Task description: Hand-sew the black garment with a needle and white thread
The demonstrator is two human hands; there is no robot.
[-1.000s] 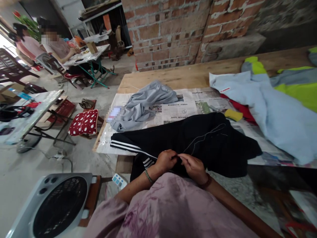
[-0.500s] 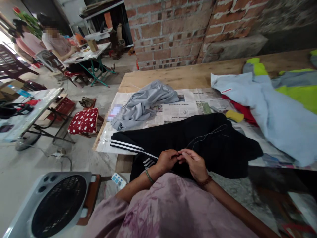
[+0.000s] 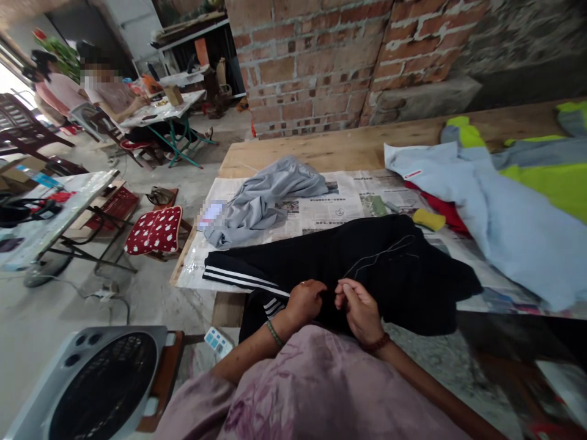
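Observation:
A black garment with white stripes [image 3: 293,253] is spread along the near edge of the table and hangs over it. My left hand [image 3: 305,300] is closed on the garment's near edge, fingers curled and their tips partly hidden. Just to its right, apart from it, my right hand [image 3: 360,305] pinches a thin pale thread [image 3: 378,250] between thumb and forefinger. That thread runs up and right in a loose loop over the black cloth. Whether a needle is at the fingertips is too small to tell.
Newspaper [image 3: 353,183] covers the table. On it lie a grey garment [image 3: 270,192], a phone [image 3: 213,214], a yellow pad [image 3: 428,220] and a light blue garment [image 3: 495,214]. A floor fan [image 3: 105,379] and a red cushioned stool [image 3: 153,231] stand left. Several people sit at the back left.
My hands, which were together at the fingertips, have come apart, with a small gap between them. The view has shifted slightly; the garments lie as before.

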